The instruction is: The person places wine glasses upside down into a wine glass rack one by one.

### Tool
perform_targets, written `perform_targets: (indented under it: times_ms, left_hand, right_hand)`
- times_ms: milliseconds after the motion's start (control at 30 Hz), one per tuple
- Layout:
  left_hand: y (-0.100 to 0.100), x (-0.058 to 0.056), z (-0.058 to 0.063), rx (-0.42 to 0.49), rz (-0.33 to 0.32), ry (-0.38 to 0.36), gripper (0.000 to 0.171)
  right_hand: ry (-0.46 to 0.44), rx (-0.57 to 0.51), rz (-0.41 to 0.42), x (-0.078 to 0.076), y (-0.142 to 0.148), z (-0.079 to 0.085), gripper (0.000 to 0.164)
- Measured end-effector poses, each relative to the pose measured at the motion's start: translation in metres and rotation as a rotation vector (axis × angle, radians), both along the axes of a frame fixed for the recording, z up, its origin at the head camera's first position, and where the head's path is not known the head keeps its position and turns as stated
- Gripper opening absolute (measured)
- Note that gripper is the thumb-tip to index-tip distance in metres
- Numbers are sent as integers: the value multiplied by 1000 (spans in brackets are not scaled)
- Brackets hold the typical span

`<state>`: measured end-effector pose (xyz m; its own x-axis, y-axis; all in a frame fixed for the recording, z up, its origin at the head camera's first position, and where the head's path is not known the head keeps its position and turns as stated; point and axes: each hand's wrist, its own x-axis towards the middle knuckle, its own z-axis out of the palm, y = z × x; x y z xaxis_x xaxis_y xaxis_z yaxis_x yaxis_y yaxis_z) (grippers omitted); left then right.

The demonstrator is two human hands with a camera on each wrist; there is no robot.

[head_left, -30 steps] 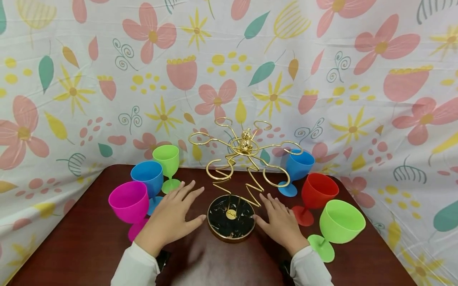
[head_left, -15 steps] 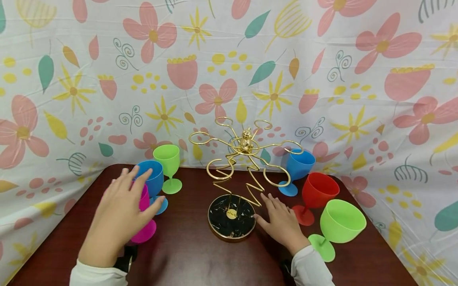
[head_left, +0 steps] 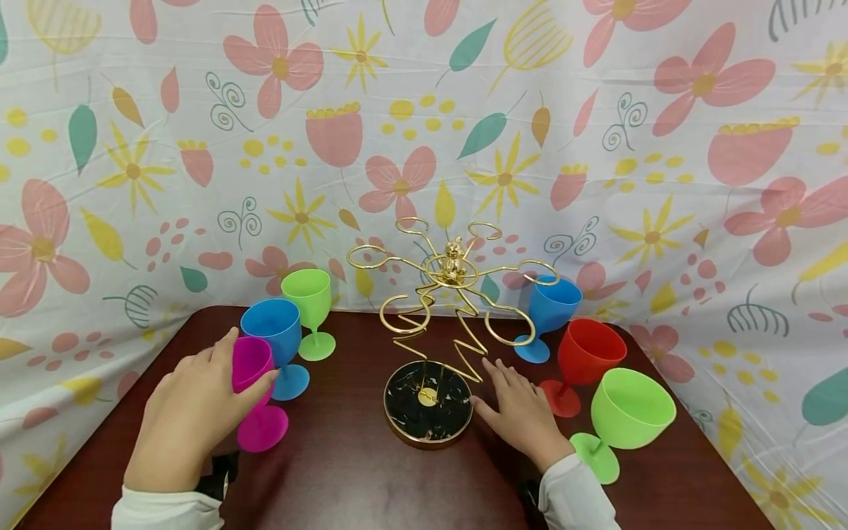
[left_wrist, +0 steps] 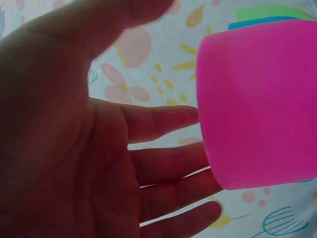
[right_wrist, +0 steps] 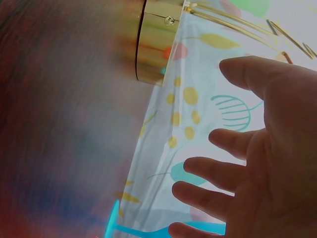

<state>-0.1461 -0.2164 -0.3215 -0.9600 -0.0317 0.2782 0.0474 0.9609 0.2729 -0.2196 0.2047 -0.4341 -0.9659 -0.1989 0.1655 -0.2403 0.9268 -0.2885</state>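
Note:
My left hand [head_left: 192,412] is at the magenta goblet [head_left: 263,427] on the left of the table. In the left wrist view its fingers stretch out, the tips passing behind the goblet's bowl [left_wrist: 260,104], while the thumb stays apart from it. Part of that bowl is hidden by the hand in the head view. My right hand [head_left: 523,416] hovers with spread fingers beside the black marbled base [head_left: 427,412] of a gold wire cup rack [head_left: 453,272], holding nothing. The rack has several ring arms and a small gold bear figure on top.
Behind the magenta goblet stand a blue goblet [head_left: 273,327] and a green goblet [head_left: 308,294]. On the right are another blue goblet [head_left: 555,305], a red goblet [head_left: 592,353] and a green goblet [head_left: 632,412]. A floral curtain [head_left: 424,110] hangs behind the brown table [head_left: 344,471].
My left hand has moved left from beside the rack base, over to the magenta goblet, and lowered beside it. The right hand, rack and goblets have kept their places.

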Motion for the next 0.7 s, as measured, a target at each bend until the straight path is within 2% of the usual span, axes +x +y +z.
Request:
perform_targets:
  times_ms: [100, 233, 333, 500, 700]
  left_hand:
    - [-1, 0, -1, 6, 3, -15, 91]
    - [-1, -2, -4, 11, 0, 42, 90]
    - [-2, -4, -7, 15, 6, 53, 94]
    - [-6, -8, -11, 6, 10, 23, 101]
    - [-9, -10, -14, 2, -9, 17, 97]
  right_hand:
    - [-2, 0, -2, 1, 0, 1, 74]
    - [-3, 0, -4, 1, 0, 2, 71]
    - [-3, 0, -4, 1, -1, 2, 71]
    - [3, -2, 1, 2, -1, 2, 70]
    - [9, -1, 11, 2, -1, 2, 68]
